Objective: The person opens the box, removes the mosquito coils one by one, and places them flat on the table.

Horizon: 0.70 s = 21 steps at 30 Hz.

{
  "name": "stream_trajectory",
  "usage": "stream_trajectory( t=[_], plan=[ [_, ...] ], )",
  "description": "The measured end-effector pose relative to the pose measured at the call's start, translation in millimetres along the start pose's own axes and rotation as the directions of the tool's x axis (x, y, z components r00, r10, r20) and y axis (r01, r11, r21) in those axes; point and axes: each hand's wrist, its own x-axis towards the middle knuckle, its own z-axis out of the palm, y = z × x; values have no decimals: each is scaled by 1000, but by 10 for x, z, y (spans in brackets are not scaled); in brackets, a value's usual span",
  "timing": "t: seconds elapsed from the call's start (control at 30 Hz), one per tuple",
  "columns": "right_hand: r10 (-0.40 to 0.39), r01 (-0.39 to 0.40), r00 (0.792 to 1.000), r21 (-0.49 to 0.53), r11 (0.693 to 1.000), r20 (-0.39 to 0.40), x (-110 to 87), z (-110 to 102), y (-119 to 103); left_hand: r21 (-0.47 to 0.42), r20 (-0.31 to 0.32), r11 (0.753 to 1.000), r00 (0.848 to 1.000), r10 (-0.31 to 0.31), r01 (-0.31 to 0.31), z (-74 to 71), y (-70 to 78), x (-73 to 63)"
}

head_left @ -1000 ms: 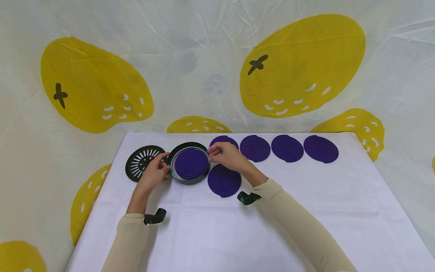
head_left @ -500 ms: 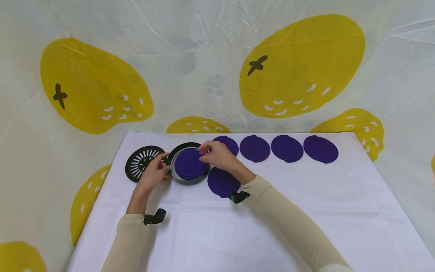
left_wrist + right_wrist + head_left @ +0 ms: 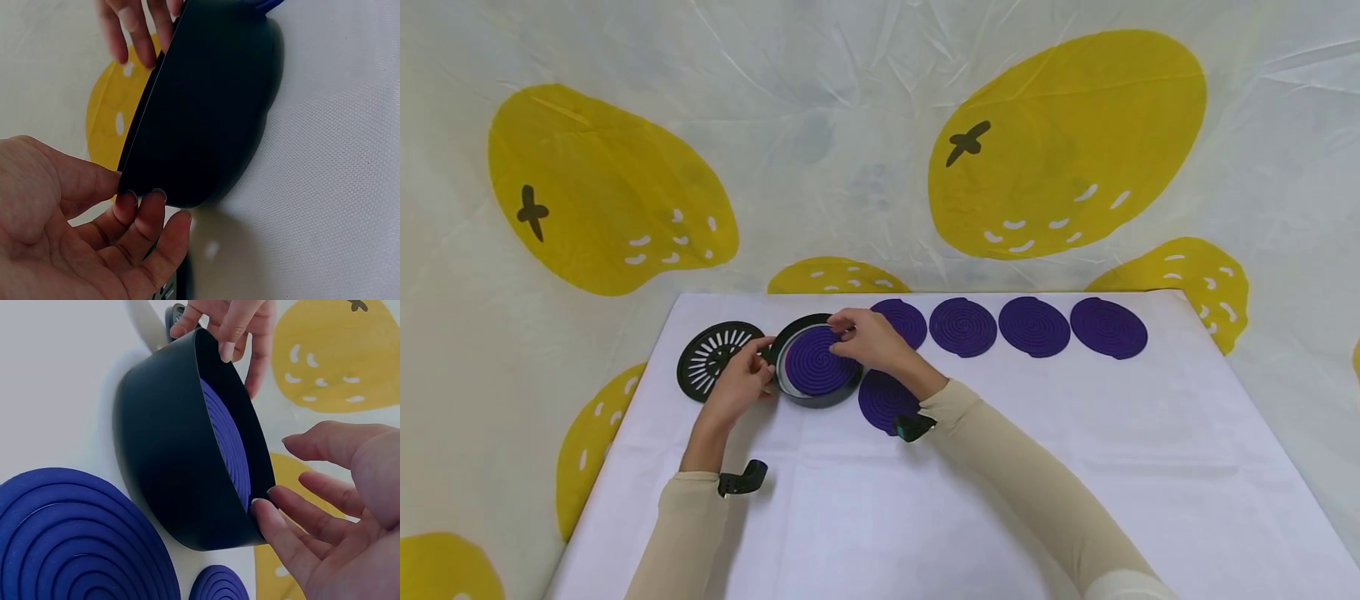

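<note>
A round black mosquito coil holder (image 3: 817, 402) stands at the table's back left, with a purple mosquito coil (image 3: 815, 367) lying inside it. My left hand (image 3: 741, 377) grips the holder's left edge; in the left wrist view its thumb is at the rim and its fingers bend against the wall. My right hand (image 3: 877, 343) is over the holder's right side. In the right wrist view, the right fingertips (image 3: 265, 509) are right at the rim, with the thumb held apart and nothing pinched. Another purple coil (image 3: 883, 402) lies just right of the holder, partly under the right wrist.
Left of the holder lies a slotted black lid (image 3: 694, 367), partly behind the left hand. Several purple coils (image 3: 962, 327) lie in a row along the back edge of the white-covered table (image 3: 850, 517). A patterned cloth (image 3: 820, 183) hangs behind.
My right hand has moved left from the holder's right edge to over the coil inside, its fingers loosening. The left hand and the holder have stayed put.
</note>
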Motion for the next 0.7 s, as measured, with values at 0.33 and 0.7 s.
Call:
stream_trajectory(
  t=[0.33, 0.7],
  plan=[
    [0, 4, 1000, -130, 992, 27, 110, 62, 0, -4, -8, 1000, 1000, 1, -1, 14, 9, -3],
    [32, -12, 997, -286, 958, 66, 206, 148, -30, 6, -15, 1000, 1000, 3, -3, 9, 3, 3]
  ],
)
